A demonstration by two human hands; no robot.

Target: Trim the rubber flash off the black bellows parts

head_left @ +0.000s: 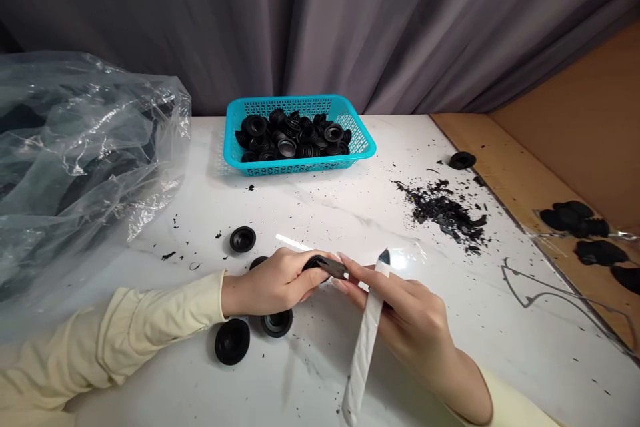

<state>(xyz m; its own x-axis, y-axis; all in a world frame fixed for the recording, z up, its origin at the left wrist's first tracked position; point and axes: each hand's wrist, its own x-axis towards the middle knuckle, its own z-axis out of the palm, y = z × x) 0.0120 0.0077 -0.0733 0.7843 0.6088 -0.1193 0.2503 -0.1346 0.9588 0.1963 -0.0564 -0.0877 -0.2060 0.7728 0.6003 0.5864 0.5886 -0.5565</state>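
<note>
My left hand (283, 283) is closed around a round, ribbed black rubber part (314, 261). A flat dark flap (334, 267) sticks out from it toward my right hand (407, 310), whose thumb and fingertips pinch its far end. Whether the flap is joined to the part cannot be made out. Held across my right hand is a white-wrapped stick (364, 353) with a dark pointed tip facing up and away. Close to my left hand lie several similar black rubber parts, among them one cup-shaped part (243, 239) behind it and another part (233, 341) in front.
A turquoise basket (300, 167) of black rubber parts stands at the back. Black scraps (445, 210) are heaped at right, near a lone rubber part (462, 160). Clear plastic bags (95, 167) fill the left side. Thin wire (540, 293) lies by the right edge.
</note>
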